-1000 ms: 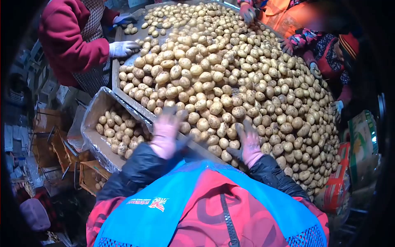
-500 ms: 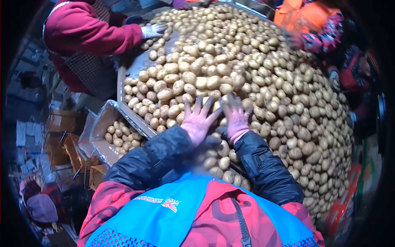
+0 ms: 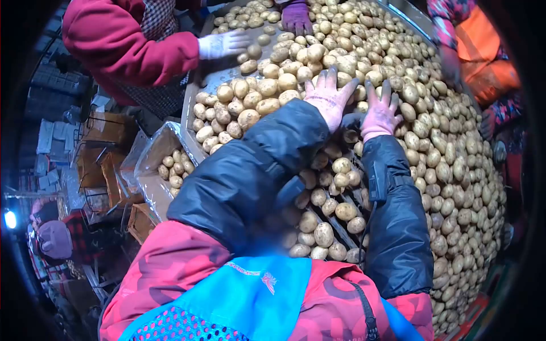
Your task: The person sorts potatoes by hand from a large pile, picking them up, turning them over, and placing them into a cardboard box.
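Head view, sole view. L hand point(image 3: 328, 99) obs. palm-down on the potatoes point(image 3: 449, 170), fingers splayed & pointing up-frame; grip wide. R hand point(image 3: 381, 113) just beside it, same attitude, spread slightly less; grip also wide. Both gloved in pink, darker at the tips. No potato seen enclosed by either; whether anything sits under the palms, can't tell.

Location: potatoes heaped over the tabletop point(image 3: 211, 80), w/ the surface showing grey at upper L.

Key relation: bulk of heap lies ahead & to the R of both hands, R hand nearer. On the other side, an oval potato point(image 3: 267, 106) lies L of the L hand, L hand clearly nearer; its long axis runs approx. crosswise to those fingers. A loose lot point(image 3: 324, 234) lies btwn the dark sleeves point(image 3: 239, 170), on the wearer's side of both hands.

Surrounds: plastic-lined box point(image 3: 149, 176), some potatoes inside, just beside the tabletop edge at L, well apart from both hands. Co-worker's white glove point(image 3: 224, 44) nr the upper L potatoes; another's purple glove point(image 3: 296, 17) at top ctr, on the heap. Person in orange vest point(image 3: 480, 51) at upper R; hand detail there too dim to call.
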Available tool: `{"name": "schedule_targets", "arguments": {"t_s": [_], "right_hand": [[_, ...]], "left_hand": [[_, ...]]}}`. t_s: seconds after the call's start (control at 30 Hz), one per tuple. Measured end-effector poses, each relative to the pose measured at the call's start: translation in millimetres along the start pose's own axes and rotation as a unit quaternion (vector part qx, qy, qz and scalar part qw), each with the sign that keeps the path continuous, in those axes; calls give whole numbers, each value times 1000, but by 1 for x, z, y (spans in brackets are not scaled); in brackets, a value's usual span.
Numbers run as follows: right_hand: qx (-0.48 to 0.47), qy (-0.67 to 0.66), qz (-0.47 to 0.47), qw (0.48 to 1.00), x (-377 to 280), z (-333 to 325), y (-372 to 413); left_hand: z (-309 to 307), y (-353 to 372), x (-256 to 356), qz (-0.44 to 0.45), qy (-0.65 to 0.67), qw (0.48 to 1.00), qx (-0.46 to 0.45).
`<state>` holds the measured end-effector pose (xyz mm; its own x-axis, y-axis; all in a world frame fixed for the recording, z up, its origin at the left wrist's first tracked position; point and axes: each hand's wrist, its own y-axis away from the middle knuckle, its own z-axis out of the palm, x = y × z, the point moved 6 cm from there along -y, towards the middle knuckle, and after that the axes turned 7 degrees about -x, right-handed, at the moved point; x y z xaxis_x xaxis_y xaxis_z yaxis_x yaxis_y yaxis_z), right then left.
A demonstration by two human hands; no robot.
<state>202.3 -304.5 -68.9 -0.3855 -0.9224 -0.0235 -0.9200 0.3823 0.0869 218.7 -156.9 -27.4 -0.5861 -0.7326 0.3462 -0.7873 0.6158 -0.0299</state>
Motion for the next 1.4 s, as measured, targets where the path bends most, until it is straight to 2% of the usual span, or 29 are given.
{"name": "schedule_targets", "arguments": {"t_s": [0.03, 0.1, 0.13, 0.17, 0.23, 0.3, 0.37, 0.5, 0.57, 0.63, 0.67, 0.7, 0.73, 0.77, 0.8, 0.87, 0.9, 1.0, 1.03, 1.07, 1.1, 1.13, 1.17, 1.2, 1.23, 1.27, 1.3, 1.37, 1.4], "right_hand": [[-5, -11, -19, 1000, 2, -2, -8], [32, -75, -66, 994, 5, -2, -16], [19, -72, -75, 994, 3, -1, -18], [7, -69, -80, 994, 3, 0, -17], [3, -93, -111, 989, 5, 1, -11], [4, -136, -157, 978, 3, -11, 9], [68, -244, -217, 943, 11, -9, 29], [109, -212, -231, 943, 9, -39, 119], [76, -134, -243, 958, 23, -22, 146], [15, -48, -229, 972, 49, 14, 154], [46, 10, -223, 974, 61, 26, 156], [-24, -155, -165, 974, 60, 15, 156], [20, -78, -188, 979, 65, 26, 153], [-11, -22, -162, 986, 62, 28, 150], [-7, -40, -191, 981, 61, 36, 146], [3, -60, -250, 966, 62, 47, 136], [8, -62, -277, 959, 57, 43, 136], [3, -75, -245, 967, 63, 47, 131], [5, -83, -243, 966, 64, 47, 131], [5, -80, -246, 966, 60, 46, 133], [-15, -84, -234, 968, 56, 45, 134], [-28, -88, -213, 973, 57, 40, 133], [-14, -98, -237, 966, 62, 46, 129], [-15, -130, -213, 968, 57, 37, 140], [-14, -331, -226, 916, 61, 36, 146], [-48, -539, -170, 823, 77, 56, 138], [5, -321, -264, 910, 75, 39, 157], [65, -184, -338, 921, 40, -26, 221], [49, -164, -321, 931, 39, -30, 242]], "left_hand": [[-17, 8, -3, 20, 32, 999, -11], [-67, 54, -7, 135, -3, 986, 102], [-83, 73, -29, 107, -2, 991, 75], [-91, 95, -58, 93, 12, 990, 107], [-84, 126, -114, -35, -75, 997, -6], [-67, 139, -135, -24, -96, 995, -24], [-50, 143, -139, -37, -169, 984, -39], [-37, 142, -153, -77, -140, 984, -75], [-43, 170, -151, -39, -187, 980, 50], [-85, 228, -131, -42, -118, 981, 147], [-100, 268, -134, -50, -134, 973, 179], [-116, 312, -135, -55, -151, 965, 209], [-138, 357, -130, -90, -145, 967, 189], [-143, 410, -135, -116, -177, 949, 232], [-147, 467, -138, -155, -193, 933, 262], [-137, 583, -144, -291, -209, 900, 249], [-129, 639, -132, -394, -213, 860, 245], [-76, 773, -92, -612, -166, 709, 309], [-46, 811, -82, -652, -173, 684, 279], [-9, 857, -86, -710, -163, 656, 197], [20, 886, -91, -756, -149, 627, 116], [12, 863, -79, -811, -92, 573, 71], [-2, 828, -68, -849, -32, 527, 25], [-9, 806, -68, -857, -57, 510, 47], [-6, 786, -75, -862, -76, 497, 70], [-3, 763, -89, -754, -117, 630, 144], [-1, 735, -104, -622, -149, 737, 218], [-32, 622, -104, -424, -69, 864, 262], [-33, 576, -106, -359, -41, 901, 241]]}}
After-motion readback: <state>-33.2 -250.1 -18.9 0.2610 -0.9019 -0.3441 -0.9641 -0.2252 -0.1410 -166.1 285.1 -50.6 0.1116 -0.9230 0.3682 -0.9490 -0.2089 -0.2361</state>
